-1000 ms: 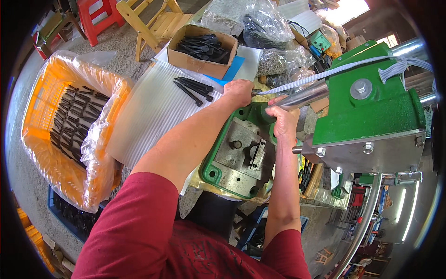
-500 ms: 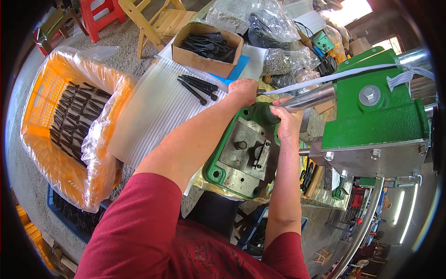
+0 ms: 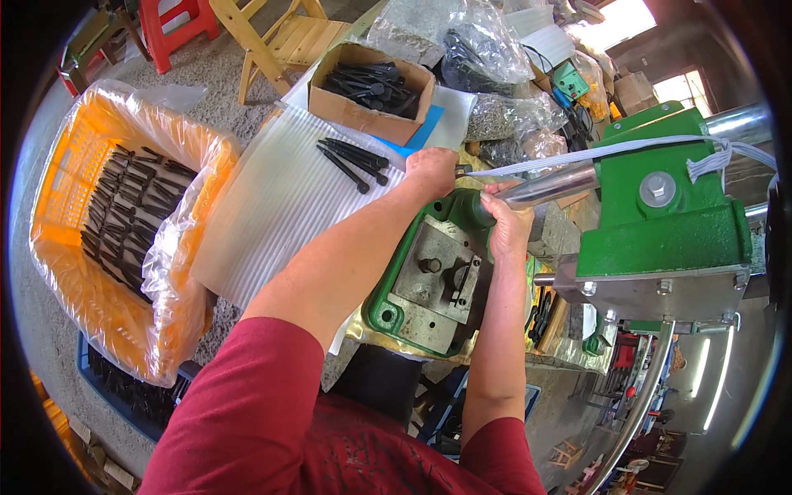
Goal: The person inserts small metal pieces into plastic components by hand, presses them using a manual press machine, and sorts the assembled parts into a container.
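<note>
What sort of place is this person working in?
Probably a small workshop: it has a green machine with steel rods, an orange crate lined with plastic holding rows of black parts, and a cardboard box of similar-looking ones.

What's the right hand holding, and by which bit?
The right hand looks wrapped around the steel post, near its lower end by the green collar.
</note>
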A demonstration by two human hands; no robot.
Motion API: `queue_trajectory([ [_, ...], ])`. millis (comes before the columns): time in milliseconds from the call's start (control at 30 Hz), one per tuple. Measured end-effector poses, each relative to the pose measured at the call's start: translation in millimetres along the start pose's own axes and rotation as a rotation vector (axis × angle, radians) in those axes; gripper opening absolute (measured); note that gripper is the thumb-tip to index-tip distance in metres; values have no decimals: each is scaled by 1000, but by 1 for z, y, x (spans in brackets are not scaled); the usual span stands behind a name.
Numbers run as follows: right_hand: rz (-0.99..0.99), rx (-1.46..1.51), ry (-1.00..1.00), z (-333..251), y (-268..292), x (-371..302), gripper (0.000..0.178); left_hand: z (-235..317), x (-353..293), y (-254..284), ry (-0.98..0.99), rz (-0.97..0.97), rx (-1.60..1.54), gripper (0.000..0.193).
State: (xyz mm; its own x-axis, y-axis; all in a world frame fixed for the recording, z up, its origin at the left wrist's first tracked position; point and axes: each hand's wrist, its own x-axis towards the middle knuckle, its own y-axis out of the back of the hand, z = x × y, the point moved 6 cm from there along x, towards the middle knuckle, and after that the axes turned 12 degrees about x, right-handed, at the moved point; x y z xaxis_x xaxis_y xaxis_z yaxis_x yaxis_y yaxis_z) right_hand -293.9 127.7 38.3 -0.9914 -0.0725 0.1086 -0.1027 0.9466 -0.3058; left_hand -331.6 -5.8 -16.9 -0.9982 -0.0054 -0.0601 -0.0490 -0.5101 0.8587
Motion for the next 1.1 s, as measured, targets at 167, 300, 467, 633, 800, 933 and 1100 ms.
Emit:
queue_trajectory([
  [167, -3, 24, 13, 4, -1, 0, 27, -4, -4, 2, 5, 55, -41, 22],
  [300, -3, 13, 8, 2, -3, -2, 27, -4, -9, 6, 4, 83, -55, 22],
  [467, 51, 29, 102, -2, -6, -1, 26, -1, -8, 5, -29, 60, -54, 21],
  [633, 76, -12, 261, -11, -9, 4, 24, 0, -8, 6, -26, 82, -50, 20],
  [800, 41, 28, 183, -11, -6, 8, 21, 1, -7, 6, -47, 75, -71, 20],
  [933, 124, 59, 168, -9, -2, 10, 22, 1, -6, 2, -40, 54, -42, 23],
  [1100, 122, -35, 113, -14, -9, 7, 18, -1, -7, 3, -59, 30, -52, 26],
])
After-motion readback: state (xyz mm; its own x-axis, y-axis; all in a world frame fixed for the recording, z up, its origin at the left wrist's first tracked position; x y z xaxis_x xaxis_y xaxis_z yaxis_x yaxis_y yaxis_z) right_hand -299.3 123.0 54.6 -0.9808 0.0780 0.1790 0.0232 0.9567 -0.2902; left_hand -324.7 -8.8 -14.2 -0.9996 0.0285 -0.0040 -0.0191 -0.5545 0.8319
